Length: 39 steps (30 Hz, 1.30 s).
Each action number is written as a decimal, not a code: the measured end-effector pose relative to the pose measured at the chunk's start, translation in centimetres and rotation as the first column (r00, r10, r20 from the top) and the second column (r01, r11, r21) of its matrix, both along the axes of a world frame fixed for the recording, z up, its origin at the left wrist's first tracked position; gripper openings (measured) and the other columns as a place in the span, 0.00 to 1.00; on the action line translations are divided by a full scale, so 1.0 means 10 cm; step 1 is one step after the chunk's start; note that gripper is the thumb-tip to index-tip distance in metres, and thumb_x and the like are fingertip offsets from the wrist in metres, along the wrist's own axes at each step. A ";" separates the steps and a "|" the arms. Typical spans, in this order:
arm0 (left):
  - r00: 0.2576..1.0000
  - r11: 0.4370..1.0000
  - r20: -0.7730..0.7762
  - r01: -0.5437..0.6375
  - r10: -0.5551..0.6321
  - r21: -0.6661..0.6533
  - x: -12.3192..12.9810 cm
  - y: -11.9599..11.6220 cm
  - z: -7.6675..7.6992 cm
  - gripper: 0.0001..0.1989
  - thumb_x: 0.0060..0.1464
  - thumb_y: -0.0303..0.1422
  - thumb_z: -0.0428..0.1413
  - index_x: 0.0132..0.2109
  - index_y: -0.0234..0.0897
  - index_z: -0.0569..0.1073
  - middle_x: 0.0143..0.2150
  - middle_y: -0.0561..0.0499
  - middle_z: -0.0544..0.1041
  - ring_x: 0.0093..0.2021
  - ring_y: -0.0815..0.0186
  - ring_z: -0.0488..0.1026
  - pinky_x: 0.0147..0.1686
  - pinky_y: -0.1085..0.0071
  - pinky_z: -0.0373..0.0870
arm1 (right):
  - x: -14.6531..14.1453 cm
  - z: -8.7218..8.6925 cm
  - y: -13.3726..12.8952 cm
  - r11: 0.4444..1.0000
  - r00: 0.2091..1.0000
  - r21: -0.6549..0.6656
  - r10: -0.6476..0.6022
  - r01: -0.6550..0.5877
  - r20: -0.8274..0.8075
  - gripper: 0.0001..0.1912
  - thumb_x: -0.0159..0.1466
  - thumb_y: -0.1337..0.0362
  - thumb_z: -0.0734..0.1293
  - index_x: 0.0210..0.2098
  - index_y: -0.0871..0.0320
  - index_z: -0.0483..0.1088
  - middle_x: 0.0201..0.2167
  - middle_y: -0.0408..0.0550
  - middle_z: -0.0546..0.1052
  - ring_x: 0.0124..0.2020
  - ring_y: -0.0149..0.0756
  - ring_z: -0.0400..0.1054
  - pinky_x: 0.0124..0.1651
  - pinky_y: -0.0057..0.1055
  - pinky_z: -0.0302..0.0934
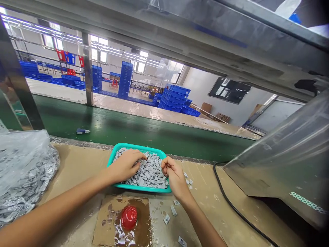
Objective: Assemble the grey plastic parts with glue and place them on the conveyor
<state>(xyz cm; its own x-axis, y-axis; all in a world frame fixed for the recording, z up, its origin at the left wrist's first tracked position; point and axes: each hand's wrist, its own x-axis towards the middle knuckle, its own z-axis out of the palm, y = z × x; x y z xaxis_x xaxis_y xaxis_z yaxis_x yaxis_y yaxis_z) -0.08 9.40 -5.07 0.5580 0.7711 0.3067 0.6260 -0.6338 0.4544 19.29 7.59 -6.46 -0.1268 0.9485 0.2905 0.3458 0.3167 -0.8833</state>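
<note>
Small grey parts [147, 173] lie heaped in a shallow teal tray [140, 188], which sits on a tan work surface [205, 178] and serves as the reference for everything else here. Both of the person's 2 hands are at the tray. The left hand [125, 165] rests palm-down on the heap at the tray's left half, open, with its fingers slightly spread and reaching toward the middle of the pile. The right hand [173, 175] sits over the tray's right end, curled nearly closed, with its fingertips [164, 162] drawn together; whether they pinch a part cannot be told from this view.

Loose grey parts [173, 210] lie scattered on the surface just right of the tray and in front of it. In front of the tray, a red rounded object [129, 217] sits on a wet, stained cardboard sheet [106, 219]. Left of the tray, a clear plastic bag [22, 168] holds many more grey parts. A black cable [232, 204] curves across the surface to the right. Behind the tray runs a green conveyor belt [133, 137], and beyond it, well apart, stand stacks of blue crates [174, 99].
</note>
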 end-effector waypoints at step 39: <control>0.909 0.954 0.407 0.040 0.088 -0.296 -0.02 0.04 0.04 0.09 0.47 0.30 0.53 0.38 0.37 0.72 0.38 0.51 0.75 0.38 0.67 0.72 0.41 0.71 0.71 | 0.01 0.00 -0.03 0.999 0.998 -0.004 0.048 -0.048 0.026 0.06 0.54 0.68 0.63 0.31 0.58 0.71 0.29 0.47 0.72 0.33 0.35 0.67 0.39 0.32 0.63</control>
